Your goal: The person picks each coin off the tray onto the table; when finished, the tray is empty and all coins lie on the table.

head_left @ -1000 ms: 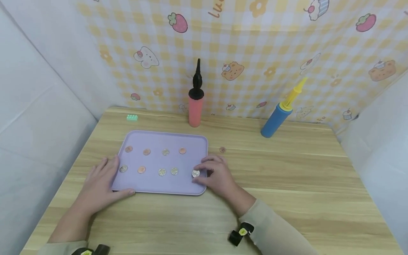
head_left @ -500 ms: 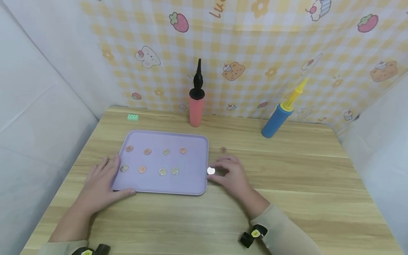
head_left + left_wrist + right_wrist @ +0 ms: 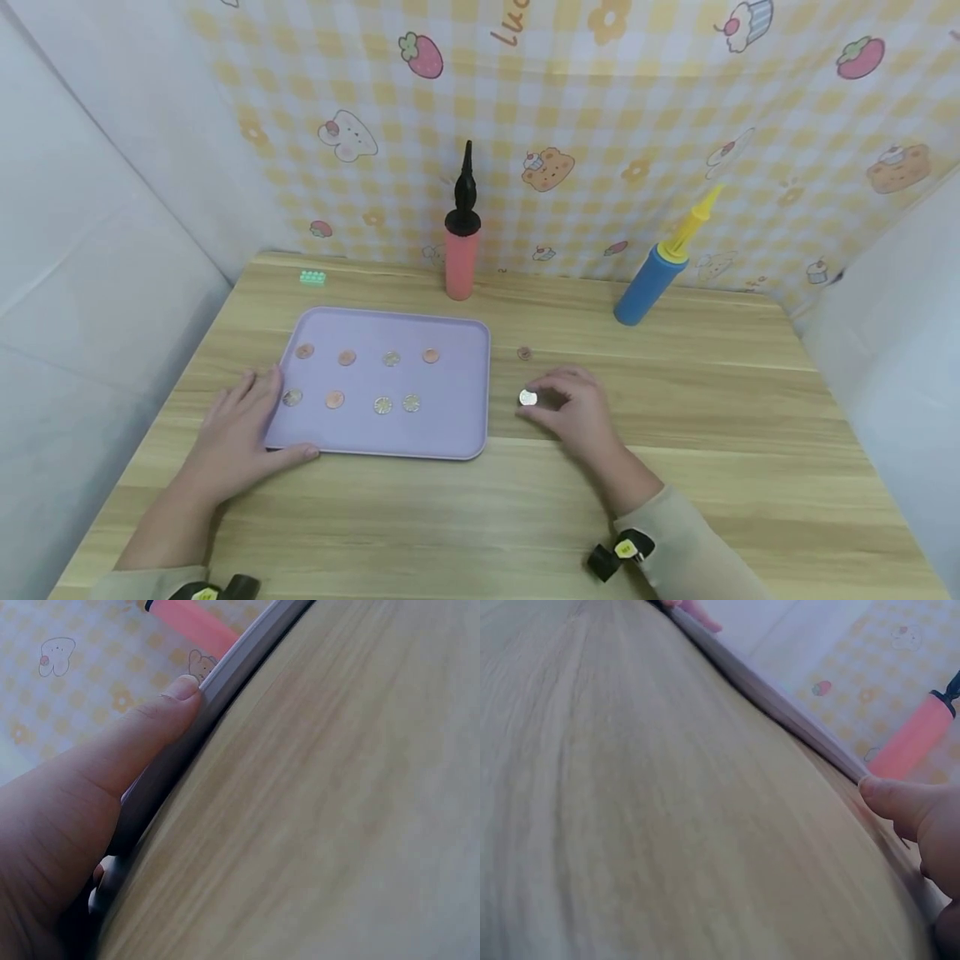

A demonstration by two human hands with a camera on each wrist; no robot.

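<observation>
Yellow-checked cloth [image 3: 585,225] hangs behind wooden tabletop [image 3: 675,433]; lilac tray [image 3: 442,433] on tabletop. Left hand [image 3: 243,429] spread, on tray's left edge. Right hand [image 3: 577,412] pinches silver coin [image 3: 528,397], just right of tray; eight other coins [image 3: 335,400] lie in tray.

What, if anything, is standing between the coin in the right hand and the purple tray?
Nothing visible: only wooden tabletop shows between the silver coin, pinched by the right hand, and the purple tray. The copper-coloured coin beside the tray lies farther back, off that direct line.
</observation>
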